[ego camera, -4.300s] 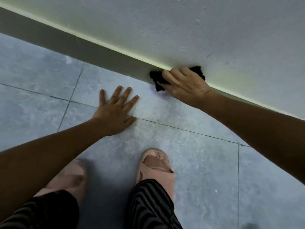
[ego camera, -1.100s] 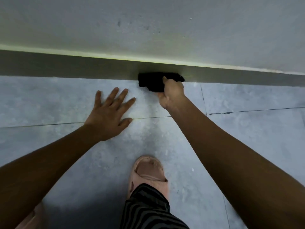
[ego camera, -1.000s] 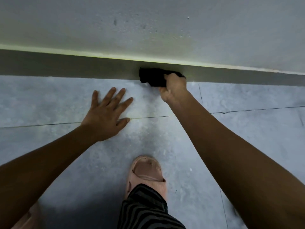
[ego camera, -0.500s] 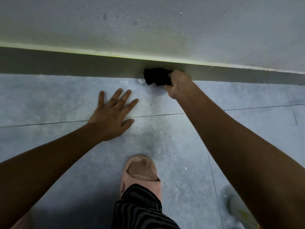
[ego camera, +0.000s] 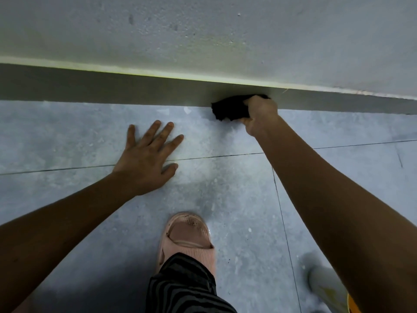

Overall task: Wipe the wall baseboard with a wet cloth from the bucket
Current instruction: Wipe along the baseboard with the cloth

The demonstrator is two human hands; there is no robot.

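Note:
A dark grey baseboard [ego camera: 112, 86] runs across the foot of a pale textured wall [ego camera: 203, 30]. My right hand [ego camera: 259, 114] is shut on a black cloth [ego camera: 229, 108] and presses it against the baseboard where it meets the floor. My left hand [ego camera: 146, 159] lies flat on the grey floor tiles, fingers spread, holding nothing. The bucket is mostly hidden; only a pale rounded edge [ego camera: 325, 288] shows at the lower right, under my right forearm.
My foot in a pink slipper [ego camera: 187, 240] stands on the grey tiled floor [ego camera: 67, 136], with a striped trouser leg [ego camera: 180, 285] above it. Thin tile joints cross the floor. A small orange patch [ego camera: 354, 307] shows at the bottom right.
My right hand has slid the black cloth rightward along the baseboard. My left hand stays flat on the floor. A pale rounded object has come into view at the lower right.

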